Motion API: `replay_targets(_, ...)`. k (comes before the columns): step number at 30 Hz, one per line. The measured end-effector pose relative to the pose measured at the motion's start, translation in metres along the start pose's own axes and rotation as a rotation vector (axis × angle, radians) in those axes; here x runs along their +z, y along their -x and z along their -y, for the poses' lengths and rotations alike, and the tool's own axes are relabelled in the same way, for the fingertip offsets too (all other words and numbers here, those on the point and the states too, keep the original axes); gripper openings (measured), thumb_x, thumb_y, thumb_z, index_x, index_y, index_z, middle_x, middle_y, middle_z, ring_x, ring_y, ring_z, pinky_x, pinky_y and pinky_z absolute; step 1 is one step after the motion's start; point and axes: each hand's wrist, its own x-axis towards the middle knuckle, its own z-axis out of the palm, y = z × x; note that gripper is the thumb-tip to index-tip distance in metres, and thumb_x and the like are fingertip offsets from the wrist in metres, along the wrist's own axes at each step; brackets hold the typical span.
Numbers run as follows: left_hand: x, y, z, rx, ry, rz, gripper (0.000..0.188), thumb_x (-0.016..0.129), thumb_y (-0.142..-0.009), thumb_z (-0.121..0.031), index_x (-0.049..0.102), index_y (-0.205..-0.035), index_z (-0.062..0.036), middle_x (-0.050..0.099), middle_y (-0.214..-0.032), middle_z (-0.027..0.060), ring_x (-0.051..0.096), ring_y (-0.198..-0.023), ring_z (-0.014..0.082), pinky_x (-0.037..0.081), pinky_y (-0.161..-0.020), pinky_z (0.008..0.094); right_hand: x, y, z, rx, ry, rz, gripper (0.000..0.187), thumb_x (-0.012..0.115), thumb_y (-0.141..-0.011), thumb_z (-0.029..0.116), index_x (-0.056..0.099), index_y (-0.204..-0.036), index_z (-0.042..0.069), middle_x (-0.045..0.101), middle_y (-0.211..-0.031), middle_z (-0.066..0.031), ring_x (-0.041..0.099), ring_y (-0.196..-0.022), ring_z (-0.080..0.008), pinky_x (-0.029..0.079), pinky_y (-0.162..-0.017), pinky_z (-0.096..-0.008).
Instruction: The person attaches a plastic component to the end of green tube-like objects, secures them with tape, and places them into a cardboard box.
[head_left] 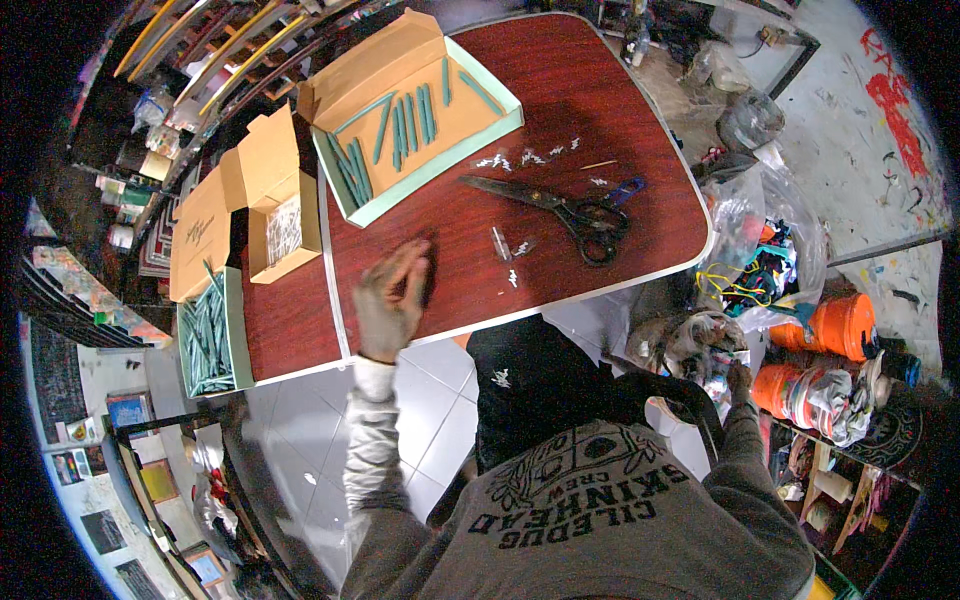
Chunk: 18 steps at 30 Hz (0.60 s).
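A person leans over a dark red, white-edged table point(600, 110), seen from above through a curved lens.

At the far left, a narrow open tray point(210, 335) sits at the table's near corner, packed with teal-green sticks. Just behind it stands a small brown cardboard box point(280, 225) with its flaps up, holding pale, shiny pieces. Further back lies a wide, shallow cardboard box with a pale green rim point(425, 110), lid folded back, with more teal-green sticks point(405, 125) lying loose inside; the open lids seem to keep the contents within easy reach.

Near the table's front edge hovers the person's left hand point(390, 295), blurred with motion, fingers stretched together and pointing away. It appears to hold nothing, though the blur makes this hard to judge. The loose sticks lie well beyond its fingertips.

To the right, small white scraps point(510, 250) are scattered near the hand, and large black-handled scissors point(560, 205) lie flat and shut.

At the far right, off the table, the right hand point(738, 378) reaches into cluttered bags; I cannot tell its grip.
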Motion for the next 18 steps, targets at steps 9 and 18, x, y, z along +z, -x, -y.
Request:
replay_targets(9, 0.068, -0.006, -0.027, -0.02, -0.069, -0.156, 0.035, 0.07, -0.09, -0.029, 0.067, -0.12, -0.0105, 0.056, -0.14, 0.0129, 0.046, -0.133, 0.0355, 0.036, -0.11, 0.0461, 0.0, -0.006, 0.003, 0.028, 0.018, -0.026, 0.038, 0.059, -0.092, 0.043, 0.064, -0.109, 0.009, 0.064, -0.102, -0.0112, 0.061, -0.092, -0.0257, 0.048, -0.08, -0.0419)
replay_targets(18, -0.032, -0.044, 0.051, -0.181, 0.603, -0.566, 0.028, 0.061, -0.086, 0.005, 0.044, -0.067, -0.007, 0.067, -0.117, 0.019, 0.061, -0.099, 0.0188, 0.048, -0.086, 0.0321, -0.01, -0.006, 0.004, 0.042, 0.098, -0.046, 0.039, 0.059, -0.091, 0.043, 0.064, -0.109, 0.009, 0.065, -0.102, -0.0135, 0.062, -0.094, -0.0294, 0.049, -0.081, -0.0456)
